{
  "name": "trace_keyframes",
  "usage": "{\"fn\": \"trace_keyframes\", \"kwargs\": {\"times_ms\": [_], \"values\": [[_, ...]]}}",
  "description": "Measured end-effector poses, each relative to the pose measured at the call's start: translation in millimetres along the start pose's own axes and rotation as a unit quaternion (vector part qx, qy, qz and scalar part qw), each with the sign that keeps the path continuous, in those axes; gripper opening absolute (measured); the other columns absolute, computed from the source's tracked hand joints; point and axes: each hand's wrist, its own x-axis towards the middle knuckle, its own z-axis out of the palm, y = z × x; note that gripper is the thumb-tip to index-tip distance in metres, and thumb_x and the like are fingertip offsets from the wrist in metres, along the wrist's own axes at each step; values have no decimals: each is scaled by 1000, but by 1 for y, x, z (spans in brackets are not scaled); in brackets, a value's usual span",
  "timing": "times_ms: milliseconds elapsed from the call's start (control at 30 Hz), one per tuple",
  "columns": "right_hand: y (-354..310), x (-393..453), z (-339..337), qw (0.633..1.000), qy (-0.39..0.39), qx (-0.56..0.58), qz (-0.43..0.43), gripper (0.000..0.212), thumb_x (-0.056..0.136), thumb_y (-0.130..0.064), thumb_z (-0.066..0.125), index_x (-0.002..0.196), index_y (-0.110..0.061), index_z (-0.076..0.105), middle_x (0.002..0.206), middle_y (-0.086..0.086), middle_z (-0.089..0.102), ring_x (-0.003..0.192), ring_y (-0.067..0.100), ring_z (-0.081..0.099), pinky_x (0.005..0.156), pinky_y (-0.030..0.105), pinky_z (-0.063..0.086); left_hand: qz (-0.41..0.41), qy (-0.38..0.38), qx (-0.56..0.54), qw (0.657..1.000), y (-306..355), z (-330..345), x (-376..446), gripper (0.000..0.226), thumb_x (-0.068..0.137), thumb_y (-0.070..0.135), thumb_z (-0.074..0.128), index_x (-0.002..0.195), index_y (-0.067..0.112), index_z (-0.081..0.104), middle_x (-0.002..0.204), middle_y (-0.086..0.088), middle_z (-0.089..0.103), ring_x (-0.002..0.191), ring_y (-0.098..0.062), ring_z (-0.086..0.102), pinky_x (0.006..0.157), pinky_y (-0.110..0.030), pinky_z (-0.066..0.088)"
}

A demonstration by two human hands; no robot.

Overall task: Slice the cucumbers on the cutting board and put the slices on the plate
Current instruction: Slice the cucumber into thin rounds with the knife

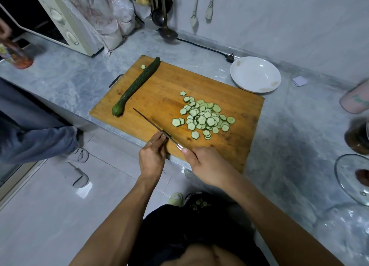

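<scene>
A wooden cutting board (159,86) lies on the grey counter. One whole dark green cucumber (137,84) rests along the board's left side, with a single small slice (143,66) beside its far end. A loose pile of cucumber slices (203,117) covers the board's right middle. The white plate (255,74) stands bare at the board's far right corner. My right hand (203,166) grips the handle of a knife (151,124) whose blade lies edge-up across the board's near left part. My left hand (152,156) pinches the blade near its heel.
A microwave (60,20) stands at the back left, with ladles (165,28) and a black power cord (209,48) by the wall. A glass lid (351,178), a dark jar (357,138) and a pink container (355,100) crowd the right. Another person's legs (30,134) stand at the left.
</scene>
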Motion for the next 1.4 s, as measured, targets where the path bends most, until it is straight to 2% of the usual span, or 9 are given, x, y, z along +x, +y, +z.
{"fn": "trace_keyframes", "kwargs": {"times_ms": [233,367,467,600,700,834,934,1067,1401], "values": [[-5,8,1,1000,-20,17,14,52,106,-46,26,64,-18,39,68,3,47,75,23,44,69,34,36,0,4,6,1000,5,-1,-1,38,91,23,46,113,10,74,128,-4,66,105,-21,69,85,-37,57],[-1,21,5,999,-27,26,24,53,107,-44,26,61,-19,37,62,-1,41,68,21,41,67,31,30,1,16,9,1000,8,0,-2,30,84,-1,65,111,6,74,124,-11,67,105,-25,69,90,-37,56],[2,29,12,999,-25,16,32,51,107,-45,25,65,-19,39,65,-2,42,75,22,43,70,29,29,0,19,7,1000,9,-1,-1,33,78,-7,71,108,5,75,120,-14,68,101,-26,70,86,-36,57],[5,27,22,999,-10,18,32,46,106,-45,26,82,-12,48,83,6,51,87,26,48,75,31,35,6,8,6,1000,8,-5,-2,27,87,8,61,110,9,75,126,-7,67,100,-22,70,81,-32,58],[5,26,24,999,-1,24,25,47,105,-46,29,79,-12,48,80,7,52,83,24,47,73,32,36,5,-7,4,1000,10,-11,1,33,91,21,50,110,12,75,126,-2,67,97,-20,70,78,-32,58],[7,27,11,998,4,43,36,53,104,-48,33,64,-15,45,64,1,48,66,20,48,63,30,36,-6,-5,1,1000,14,-16,8,23,87,4,67,109,6,74,117,-7,70,100,-22,68,88,-27,54],[9,27,0,997,4,63,46,58,104,-49,33,59,-14,44,53,0,44,49,14,44,52,28,36,8,4,-18,1000,15,-21,11,20,87,4,70,107,3,73,108,-7,70,95,-16,64,88,-21,50],[11,25,-7,998,2,53,31,61,105,-47,32,56,-13,42,47,0,40,39,10,39,49,29,35,10,5,-23,1000,13,-23,13,19,87,7,72,105,3,74,105,-7,68,91,-12,62,87,-11,45],[25,16,-9,998,54,42,16,53,104,-43,37,57,-18,37,52,-3,37,48,11,36,49,27,26,5,27,-39,999,19,-18,6,18,85,3,73,103,3,73,102,-8,69,92,-8,60,89,-2,38]]}}
